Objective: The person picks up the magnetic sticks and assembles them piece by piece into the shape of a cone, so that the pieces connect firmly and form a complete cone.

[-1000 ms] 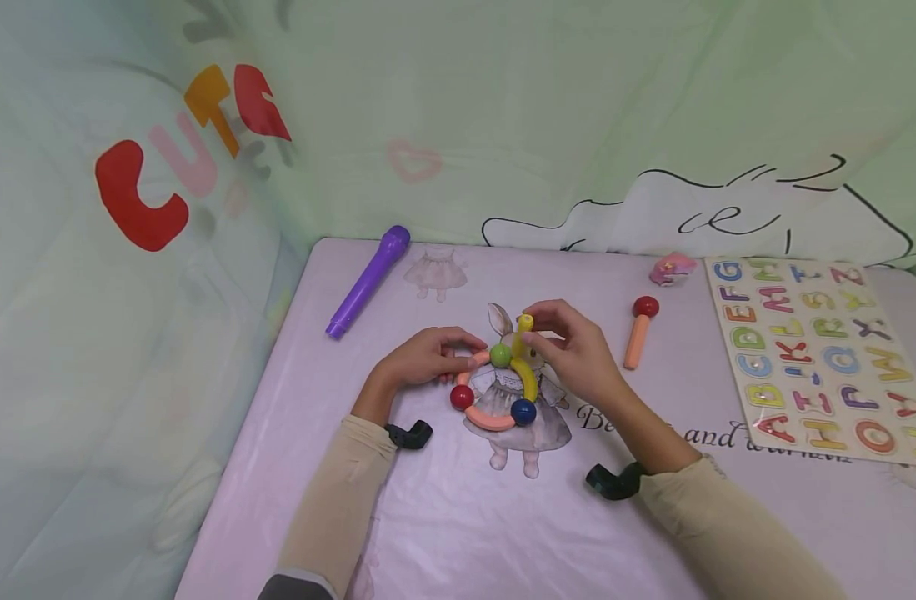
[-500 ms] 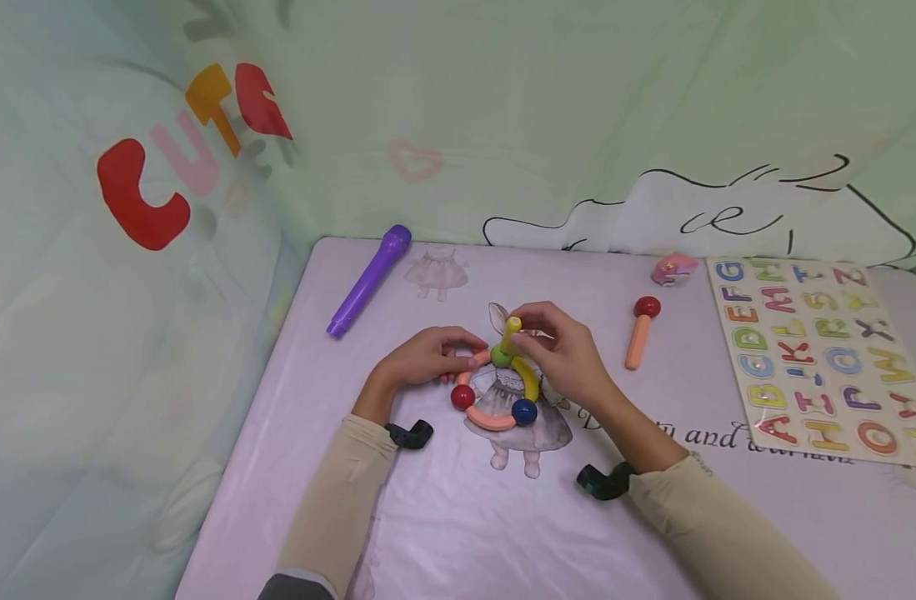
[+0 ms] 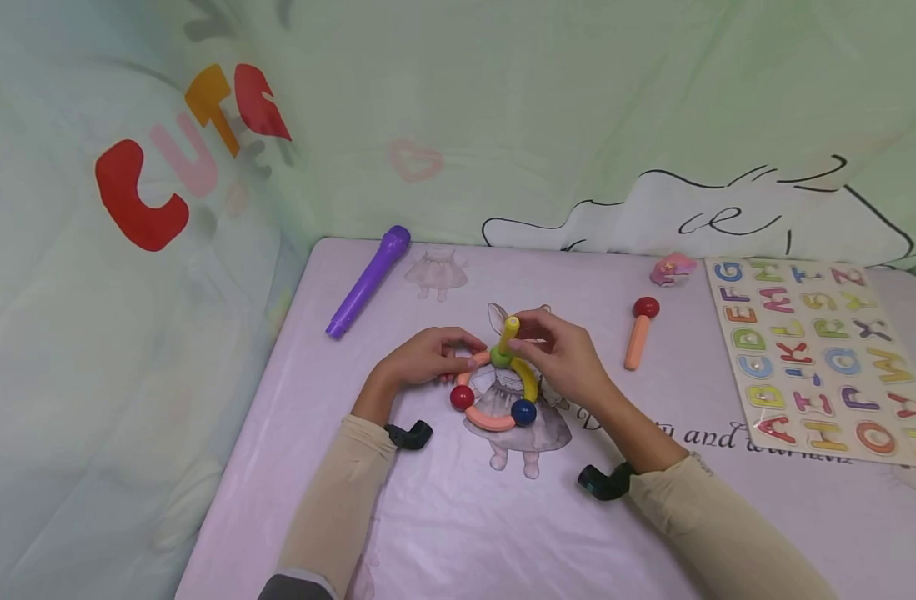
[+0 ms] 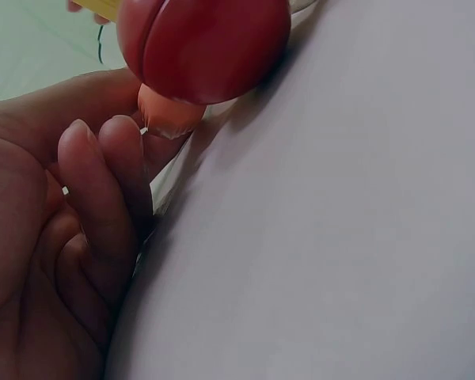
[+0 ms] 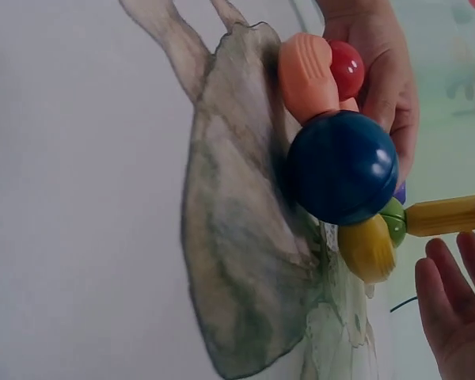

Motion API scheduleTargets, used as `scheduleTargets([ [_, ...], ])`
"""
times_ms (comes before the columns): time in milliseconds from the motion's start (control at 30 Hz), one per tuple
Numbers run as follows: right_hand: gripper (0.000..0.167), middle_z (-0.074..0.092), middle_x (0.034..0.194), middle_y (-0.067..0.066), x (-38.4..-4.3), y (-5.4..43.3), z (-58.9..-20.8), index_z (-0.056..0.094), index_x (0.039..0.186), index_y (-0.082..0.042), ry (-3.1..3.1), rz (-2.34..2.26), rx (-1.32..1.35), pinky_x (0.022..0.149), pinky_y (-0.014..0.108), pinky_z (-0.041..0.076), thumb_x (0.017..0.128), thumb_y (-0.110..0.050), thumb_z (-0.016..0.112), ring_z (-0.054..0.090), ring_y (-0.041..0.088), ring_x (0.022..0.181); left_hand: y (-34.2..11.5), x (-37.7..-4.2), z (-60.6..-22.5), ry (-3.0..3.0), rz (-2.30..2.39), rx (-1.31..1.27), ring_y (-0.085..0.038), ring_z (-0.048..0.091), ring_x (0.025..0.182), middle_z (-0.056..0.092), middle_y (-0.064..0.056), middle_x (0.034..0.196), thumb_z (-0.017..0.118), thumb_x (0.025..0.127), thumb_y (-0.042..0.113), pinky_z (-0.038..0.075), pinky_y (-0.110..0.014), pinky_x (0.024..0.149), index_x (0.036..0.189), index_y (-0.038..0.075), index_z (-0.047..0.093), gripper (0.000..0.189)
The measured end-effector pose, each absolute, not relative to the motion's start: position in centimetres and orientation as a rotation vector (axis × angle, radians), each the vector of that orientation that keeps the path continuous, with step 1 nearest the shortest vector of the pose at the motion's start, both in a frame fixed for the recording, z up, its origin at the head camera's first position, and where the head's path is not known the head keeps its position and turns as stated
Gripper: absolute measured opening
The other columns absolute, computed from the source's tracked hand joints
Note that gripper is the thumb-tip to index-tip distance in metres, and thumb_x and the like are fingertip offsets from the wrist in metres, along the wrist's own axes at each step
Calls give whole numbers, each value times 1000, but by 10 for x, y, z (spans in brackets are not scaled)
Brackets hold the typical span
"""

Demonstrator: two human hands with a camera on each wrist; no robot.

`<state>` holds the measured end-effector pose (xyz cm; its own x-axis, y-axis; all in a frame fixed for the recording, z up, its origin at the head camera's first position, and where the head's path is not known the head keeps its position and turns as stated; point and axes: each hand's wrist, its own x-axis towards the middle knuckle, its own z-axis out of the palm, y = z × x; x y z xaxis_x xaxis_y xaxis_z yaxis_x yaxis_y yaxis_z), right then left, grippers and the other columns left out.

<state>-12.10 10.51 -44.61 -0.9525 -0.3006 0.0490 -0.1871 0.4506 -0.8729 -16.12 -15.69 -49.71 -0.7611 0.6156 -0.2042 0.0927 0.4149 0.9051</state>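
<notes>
A ring of curved rods and balls lies on the table before me. It has a red ball (image 3: 462,397), a blue ball (image 3: 523,412), a green ball (image 3: 500,359), a yellow curved rod (image 3: 529,380) and orange curved rods (image 3: 491,418). My left hand (image 3: 426,357) pinches the ring's orange rod (image 4: 170,112) between the red and green balls. With thumb and fingers, my right hand (image 3: 570,350) holds a yellow stick (image 3: 509,332). That stick stands nearly upright on the green ball, its lower end touching it, as the right wrist view also shows.
A purple toy microphone (image 3: 369,282) lies at the back left. Right of the ring are an orange stick with a red ball (image 3: 640,332), a small pink object (image 3: 673,268) and an alphabet board (image 3: 825,358). Cloth walls (image 3: 442,108) border the table's back and left.
My right hand has moved slightly left, bringing the yellow stick from beside the green ball to on top of it. The left hand and the ring stay where they were.
</notes>
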Motion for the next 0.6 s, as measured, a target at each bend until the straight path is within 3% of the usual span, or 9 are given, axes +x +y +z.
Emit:
scheduleTargets([
  [167, 34, 72, 113, 8, -122, 104, -452, 67, 126, -12, 2669, -1349, -372, 91, 44, 60, 95, -24, 74, 70, 28, 109, -157, -161, -497, 2142, 1345, 595, -15, 60, 61, 66, -2, 76, 73, 96, 29, 51, -27, 59, 130, 18, 68, 36],
  [300, 34, 71, 101, 7, -120, 106, -455, 68, 123, -11, 2681, -1210, -324, 80, 37, 62, 94, -27, 75, 69, 26, 99, -157, -161, -496, 2135, 1351, 598, -15, 60, 61, 67, -2, 77, 73, 96, 27, 51, -27, 59, 130, 17, 68, 36],
  [467, 37, 69, 93, 5, -118, 113, -456, 68, 115, -9, 2643, -1043, -331, 68, 27, 53, 89, -31, 80, 61, 21, 84, -157, -161, -496, 2137, 1353, 596, -14, 59, 61, 66, -2, 75, 73, 96, 27, 50, -26, 58, 129, 18, 68, 34],
  [600, 40, 66, 82, 4, -116, 117, -453, 66, 109, -9, 2576, -948, -295, 59, 27, 46, 86, -38, 81, 57, 18, 71, -157, -161, -497, 2148, 1354, 594, -14, 59, 61, 65, -1, 73, 73, 96, 25, 49, -26, 59, 128, 18, 68, 33],
])
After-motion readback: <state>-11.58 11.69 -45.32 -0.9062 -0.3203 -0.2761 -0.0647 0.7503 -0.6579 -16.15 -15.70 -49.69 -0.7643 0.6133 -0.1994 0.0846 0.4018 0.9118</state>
